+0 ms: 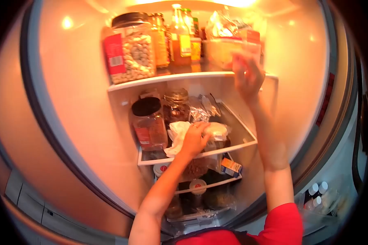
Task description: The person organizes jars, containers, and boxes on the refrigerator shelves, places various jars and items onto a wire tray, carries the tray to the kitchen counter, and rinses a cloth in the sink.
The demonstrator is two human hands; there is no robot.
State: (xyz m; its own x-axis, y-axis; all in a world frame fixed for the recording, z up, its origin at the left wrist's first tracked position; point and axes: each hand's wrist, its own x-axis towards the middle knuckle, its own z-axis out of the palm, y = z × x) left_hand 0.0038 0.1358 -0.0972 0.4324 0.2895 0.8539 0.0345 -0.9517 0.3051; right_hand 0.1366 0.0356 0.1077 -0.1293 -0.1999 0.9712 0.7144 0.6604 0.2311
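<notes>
My left hand (pixel 195 139) reaches onto the middle fridge shelf, its fingers curled over a crumpled white cloth (pixel 177 136) that sticks out on its left side. Whether this is cloth or paper is hard to make out. Just right of those fingertips lies a white item in clear plastic (pixel 218 131). Raised at the right end of the top shelf, my right hand (pixel 248 76) is smeared by motion. It is in front of a pale plastic container (pixel 221 51), and what its fingers hold, if anything, cannot be seen.
A large jar of nuts (pixel 137 53), a bottle (pixel 180 38) and several jars stand on the top shelf (pixel 184 76). The middle shelf holds a black-lidded jar (pixel 148 124), a glass jar (pixel 176 107) and a foil bundle (pixel 200 112). Below lies a small carton (pixel 232 167). Bottles (pixel 313 189) sit lower right.
</notes>
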